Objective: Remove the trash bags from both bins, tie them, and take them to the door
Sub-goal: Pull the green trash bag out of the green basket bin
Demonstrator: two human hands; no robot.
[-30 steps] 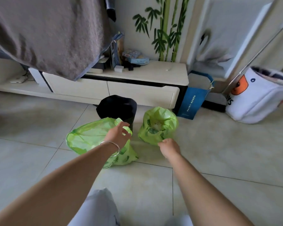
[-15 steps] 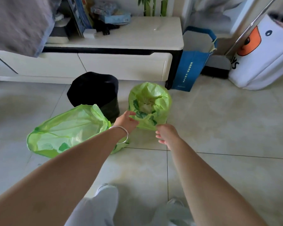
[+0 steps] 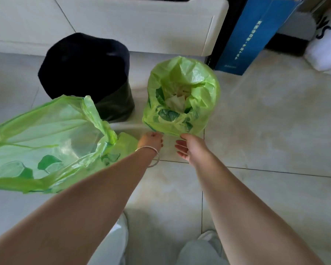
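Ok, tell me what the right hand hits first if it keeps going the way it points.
Probably the near rim of the right bag: the right hand points at it, fingertips at or almost on the plastic.

Both arms outstretched side by side, left hand (image 3: 151,139) and right hand (image 3: 189,148) low, fingers loosely curled.

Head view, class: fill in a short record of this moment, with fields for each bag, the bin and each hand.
right bag: green, upright on floor, mouth open, untied
left bag: green, lying slumped, open, untied
bin: black, behind the left bag
left hand: at right bag's near rim
right hand: at same rim, fingers open
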